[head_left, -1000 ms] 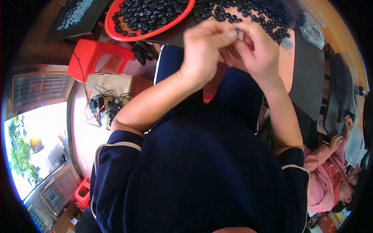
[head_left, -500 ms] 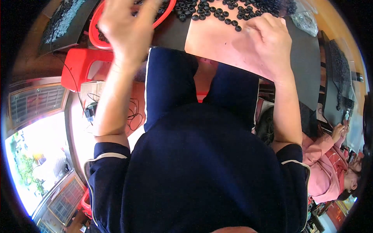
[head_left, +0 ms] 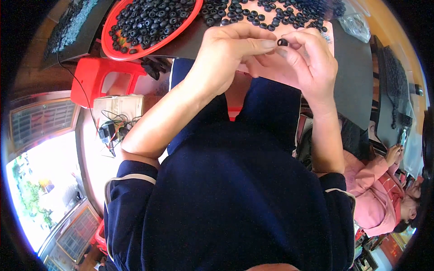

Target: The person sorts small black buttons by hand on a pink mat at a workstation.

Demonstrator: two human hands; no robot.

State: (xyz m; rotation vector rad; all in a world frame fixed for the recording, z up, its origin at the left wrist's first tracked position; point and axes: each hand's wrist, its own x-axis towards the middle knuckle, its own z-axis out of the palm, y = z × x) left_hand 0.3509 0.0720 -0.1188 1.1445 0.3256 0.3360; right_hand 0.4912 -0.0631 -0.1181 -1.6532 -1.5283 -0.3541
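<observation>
Between the thumb and forefinger of my right hand (head_left: 315, 61) is a small, round black piece (head_left: 282, 42) with a hole, like a ring or bead. My left hand (head_left: 221, 54) comes up close beside it, thumb and forefinger pinched together at the piece's left side. Whatever that pinch holds, if anything, is too small to make out. Both hands are above a pale pink board (head_left: 275, 76) on the dark table. Similar loose black pieces (head_left: 255, 21) lie scattered along the board's far part, just beyond my fingers.
A red basin (head_left: 106, 43) heaped with black pieces sits at the far left. Below it stands a red plastic stool (head_left: 83, 83), with tangled cables (head_left: 118, 128) nearby. A clear plastic bag (head_left: 355, 27) lies on the dark table (head_left: 355, 86). Another person in pink (head_left: 375, 198) works at right.
My left hand has moved right from over the red basin to meet my right hand. My right hand has lifted slightly from the board, and a black piece now shows in its fingers.
</observation>
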